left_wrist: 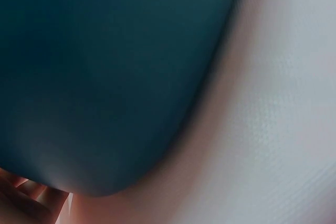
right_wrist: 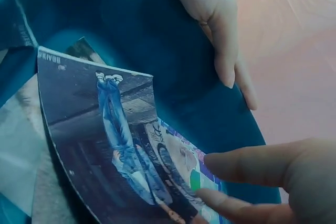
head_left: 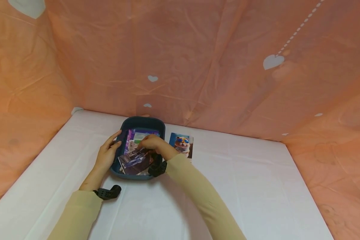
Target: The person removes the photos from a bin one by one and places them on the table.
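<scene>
A dark blue plastic tub (head_left: 132,177) sits on the white table with several printed picture cards inside. My left hand (head_left: 106,155) grips its left side, the fingers lying at the rim. Inside the tub, my right hand (head_left: 153,143) pinches the edge of a dark picture card (right_wrist: 89,124) printed with a figure in blue jeans. That card is tilted and slightly bent above the others. Beneath it lies a purple-edged card (head_left: 132,136), partly covered. In the left wrist view, the tub's outer wall (left_wrist: 105,77) fills most of the frame.
A card with a dog in sunglasses (head_left: 181,145) lies on the table right of the tub, partly hidden by my right forearm. An orange cloth (head_left: 198,66) with white hearts hangs behind the white table (head_left: 243,186) and along both sides.
</scene>
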{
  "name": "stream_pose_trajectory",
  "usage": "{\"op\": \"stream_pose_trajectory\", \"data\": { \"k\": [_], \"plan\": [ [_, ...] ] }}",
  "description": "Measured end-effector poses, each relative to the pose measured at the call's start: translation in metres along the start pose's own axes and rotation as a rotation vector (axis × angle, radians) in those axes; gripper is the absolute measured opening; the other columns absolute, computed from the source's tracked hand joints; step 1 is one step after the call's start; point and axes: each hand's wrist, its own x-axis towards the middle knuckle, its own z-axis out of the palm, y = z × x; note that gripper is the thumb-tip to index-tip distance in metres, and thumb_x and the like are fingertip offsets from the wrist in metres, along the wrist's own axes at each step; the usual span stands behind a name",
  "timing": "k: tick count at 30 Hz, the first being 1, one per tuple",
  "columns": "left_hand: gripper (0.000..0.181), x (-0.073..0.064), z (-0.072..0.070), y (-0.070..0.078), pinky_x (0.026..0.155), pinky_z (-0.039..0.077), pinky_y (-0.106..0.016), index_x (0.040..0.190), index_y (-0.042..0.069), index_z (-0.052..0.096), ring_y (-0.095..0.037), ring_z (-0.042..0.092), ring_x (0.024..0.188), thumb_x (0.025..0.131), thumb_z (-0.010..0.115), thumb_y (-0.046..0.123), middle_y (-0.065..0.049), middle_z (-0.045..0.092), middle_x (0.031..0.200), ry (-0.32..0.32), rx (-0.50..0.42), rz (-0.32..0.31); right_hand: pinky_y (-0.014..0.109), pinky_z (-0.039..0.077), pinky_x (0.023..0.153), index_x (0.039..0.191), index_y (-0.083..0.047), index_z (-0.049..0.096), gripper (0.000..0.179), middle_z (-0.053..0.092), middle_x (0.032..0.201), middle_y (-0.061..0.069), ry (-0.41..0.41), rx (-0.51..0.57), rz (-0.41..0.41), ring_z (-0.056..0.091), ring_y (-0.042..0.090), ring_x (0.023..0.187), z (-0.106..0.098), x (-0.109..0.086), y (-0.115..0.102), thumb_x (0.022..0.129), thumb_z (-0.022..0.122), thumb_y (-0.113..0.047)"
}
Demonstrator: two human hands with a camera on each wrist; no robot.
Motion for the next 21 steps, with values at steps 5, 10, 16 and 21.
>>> {"op": "stream_pose_trajectory", "data": {
  "k": [5,10,16,21],
  "plan": [
    [0.048,-0.001,0.000,0.000,0.105,0.026,-0.052,0.146,0.022,0.029,-0.036,0.033,0.127,0.099,0.039,0.024,-0.026,0.034,0.143,0.001,-0.004,0.000,0.024,0.044,0.059,0.116,-0.007,0.065,0.030,0.056,0.126,0.009,-0.040,-0.056,-0.080,0.050,0.013,0.068,-0.002,-0.003,0.001,0.087,0.056,-0.007],
    [0.047,-0.001,0.001,0.000,0.104,0.026,-0.052,0.146,0.022,0.029,-0.036,0.035,0.125,0.099,0.039,0.024,-0.027,0.036,0.141,0.006,-0.010,-0.001,0.027,0.048,0.065,0.114,-0.009,0.067,0.030,0.058,0.119,0.008,-0.098,-0.110,-0.143,0.054,0.013,0.070,-0.007,-0.008,0.003,0.087,0.054,-0.003],
    [0.047,-0.001,0.001,0.001,0.104,0.026,-0.051,0.145,0.022,0.030,-0.035,0.035,0.124,0.099,0.040,0.024,-0.026,0.037,0.141,0.016,-0.002,-0.001,0.025,0.051,0.070,0.113,-0.008,0.066,0.029,0.060,0.116,0.008,-0.150,-0.133,-0.174,0.060,0.014,0.081,-0.014,-0.013,0.004,0.086,0.055,-0.003],
    [0.047,-0.002,0.001,0.002,0.102,0.028,-0.048,0.145,0.021,0.032,-0.033,0.038,0.121,0.099,0.040,0.023,-0.026,0.040,0.138,0.023,0.003,0.007,0.036,0.053,0.080,0.119,-0.007,0.062,0.036,0.058,0.111,0.009,-0.162,-0.025,-0.167,0.062,0.016,0.080,-0.018,-0.017,0.005,0.085,0.056,0.001]
  ]
}}
